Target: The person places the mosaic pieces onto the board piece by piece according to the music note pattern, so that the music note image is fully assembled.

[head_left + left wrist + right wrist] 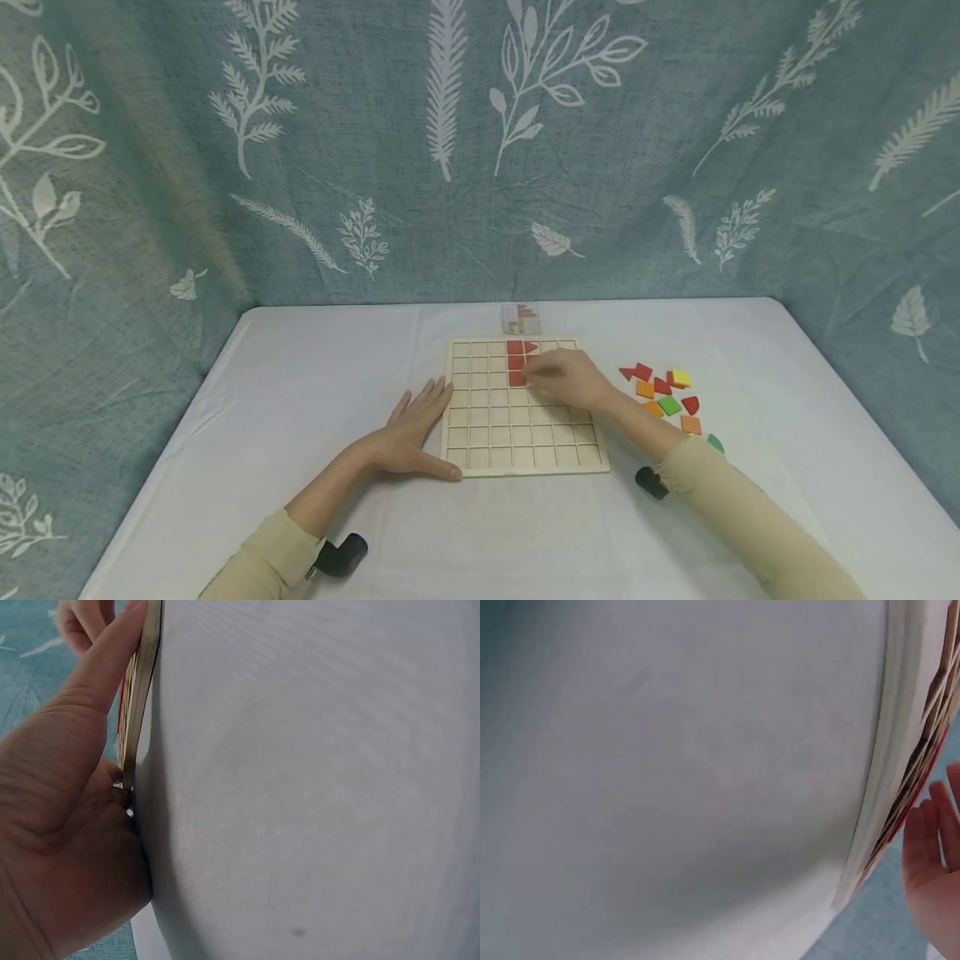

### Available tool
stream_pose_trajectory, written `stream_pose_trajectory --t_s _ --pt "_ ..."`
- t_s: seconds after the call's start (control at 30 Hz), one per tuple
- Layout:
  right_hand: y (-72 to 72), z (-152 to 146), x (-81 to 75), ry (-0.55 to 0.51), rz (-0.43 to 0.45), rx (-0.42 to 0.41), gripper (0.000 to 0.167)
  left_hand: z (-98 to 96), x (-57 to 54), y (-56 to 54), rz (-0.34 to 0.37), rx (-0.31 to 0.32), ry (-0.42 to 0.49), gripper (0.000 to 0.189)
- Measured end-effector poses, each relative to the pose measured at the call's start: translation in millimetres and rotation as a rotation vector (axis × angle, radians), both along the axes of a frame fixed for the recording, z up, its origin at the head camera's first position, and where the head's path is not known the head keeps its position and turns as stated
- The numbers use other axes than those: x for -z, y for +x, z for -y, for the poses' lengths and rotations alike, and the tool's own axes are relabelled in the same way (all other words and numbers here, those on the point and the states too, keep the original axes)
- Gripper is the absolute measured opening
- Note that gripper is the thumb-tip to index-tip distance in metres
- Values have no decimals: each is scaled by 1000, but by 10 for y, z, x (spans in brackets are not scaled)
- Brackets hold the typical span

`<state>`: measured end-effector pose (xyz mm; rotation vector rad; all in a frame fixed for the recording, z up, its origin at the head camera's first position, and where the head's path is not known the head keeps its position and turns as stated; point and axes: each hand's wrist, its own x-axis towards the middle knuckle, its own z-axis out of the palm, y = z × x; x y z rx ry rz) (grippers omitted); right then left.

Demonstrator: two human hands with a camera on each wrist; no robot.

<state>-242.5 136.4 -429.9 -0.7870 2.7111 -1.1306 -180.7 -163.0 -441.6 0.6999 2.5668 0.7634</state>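
Observation:
A pale wooden grid board [490, 423] lies on the table, with several red tiles [515, 363] in its upper middle cells, one of them a triangle. My left hand [411, 429] rests at the board's left side, fingers extended and thumb on the near left corner. In the left wrist view, the thumb [94, 682] lies along the board's edge. Over the board, my right hand [570, 377] reaches down with bent fingers, its fingertips at the red tiles. Whether it pinches a tile is hidden. The right wrist view shows these fingers [922, 832] beside the board's raised grid.
Loose red, orange, yellow and green pieces [668, 406] lie scattered right of the board, partly behind the right forearm. A small clear card [521, 318] with a coloured pattern sits behind the board. A patterned blue-green curtain [480, 208] stands behind the white-covered table [337, 358].

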Motion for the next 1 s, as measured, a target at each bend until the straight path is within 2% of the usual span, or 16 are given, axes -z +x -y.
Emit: stream_pose_trajectory --t_s 0.07,0.17,0.33,0.47,0.6,0.73,1.0 --pt "25 -95 -8 -46 67 78 19 -3 1 -2 -3 5 9 126" --pt "69 -280 -55 -81 175 249 23 -6 5 -8 -3 8 2 126" --pt "103 -724 -87 -43 211 414 28 -5 10 -13 -10 8 -6 127" --pt "141 -1070 -78 13 184 440 32 1 36 -20 -16 12 -6 128" --pt "184 -1289 -76 70 205 470 34 20 66 -33 -21 16 3 128" --pt "196 -1381 -67 117 239 489 35 27 62 -33 -18 18 11 128" --pt "145 -1392 -9 160 173 451 34 8 43 -20 -17 13 16 128"
